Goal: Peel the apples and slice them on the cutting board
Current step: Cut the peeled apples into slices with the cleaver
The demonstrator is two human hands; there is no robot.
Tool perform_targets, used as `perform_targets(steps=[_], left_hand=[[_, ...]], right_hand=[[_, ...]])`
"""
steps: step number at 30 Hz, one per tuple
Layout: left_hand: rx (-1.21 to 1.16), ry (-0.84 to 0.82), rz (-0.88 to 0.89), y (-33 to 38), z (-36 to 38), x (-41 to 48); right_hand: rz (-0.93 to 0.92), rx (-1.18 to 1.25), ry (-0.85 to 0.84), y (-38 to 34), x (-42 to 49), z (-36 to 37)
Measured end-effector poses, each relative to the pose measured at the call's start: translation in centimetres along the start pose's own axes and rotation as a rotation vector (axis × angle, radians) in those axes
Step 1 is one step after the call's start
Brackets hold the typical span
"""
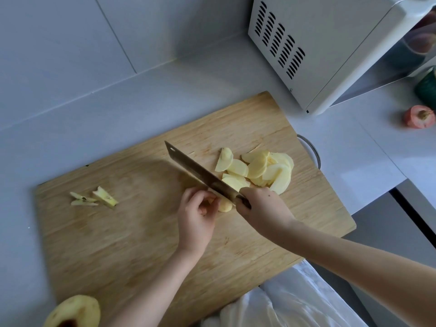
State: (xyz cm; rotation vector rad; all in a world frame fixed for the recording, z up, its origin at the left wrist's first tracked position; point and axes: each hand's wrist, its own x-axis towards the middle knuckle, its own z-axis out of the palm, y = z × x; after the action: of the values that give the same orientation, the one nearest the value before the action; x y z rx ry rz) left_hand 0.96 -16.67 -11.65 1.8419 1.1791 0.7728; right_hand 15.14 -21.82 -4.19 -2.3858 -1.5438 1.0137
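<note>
A wooden cutting board [141, 232] lies across the grey counter. My right hand [262, 208] grips the handle of a cleaver [195, 171], whose blade slants over the board's middle. My left hand [197, 215] pins a small peeled apple piece [225, 205] against the board, right beside the blade. A heap of pale apple slices [262, 169] lies to the right of the blade. Cut-out core bits [94, 198] rest at the board's left. A peeled apple [75, 312] sits at the board's near left corner.
A white microwave [318, 50] stands behind the board at the right. A partly peeled red apple [418, 116] lies on the counter at the far right, below a dark green object [427, 87]. A metal rim [311, 149] pokes out from under the board's right edge.
</note>
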Motion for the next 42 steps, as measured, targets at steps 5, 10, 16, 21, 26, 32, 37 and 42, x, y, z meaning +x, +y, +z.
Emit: perform_targets(steps=[5,10,16,21,26,32,37,42], left_hand=[[0.015,-0.005,-0.004,-0.3,-0.2,0.0],[0.032,-0.015,0.018,-0.4,-0.3,0.1],[0.031,-0.023,0.02,0.1,-0.5,0.2],[-0.005,-0.017,-0.044,0.2,-0.5,0.1],[-0.037,-0.022,-0.1,0.3,-0.4,-0.2],[-0.038,-0.018,-0.06,-0.1,-0.4,-0.1],[-0.025,-0.019,-0.04,-0.3,-0.3,-0.1],[-0.025,-0.034,-0.038,-0.4,-0.3,0.0]], right_hand=[[-0.028,0.012,0.03,0.3,-2.5,-2.1],[-0.028,-0.045,-0.001,0.3,-3.4,-2.7],[-0.009,-0.071,-0.041,0.2,-3.1,-2.9],[0.0,-0.081,-0.043,-0.2,-0.9,-0.9],[-0.004,0.0,-0.021,0.0,0.0,0.2],[-0.017,0.004,0.027,0.3,-2.7,-2.0],[-0.023,-0.046,-0.004,0.2,-3.4,-2.7],[0.003,-0.057,-0.041,0.3,-3.1,-2.8]])
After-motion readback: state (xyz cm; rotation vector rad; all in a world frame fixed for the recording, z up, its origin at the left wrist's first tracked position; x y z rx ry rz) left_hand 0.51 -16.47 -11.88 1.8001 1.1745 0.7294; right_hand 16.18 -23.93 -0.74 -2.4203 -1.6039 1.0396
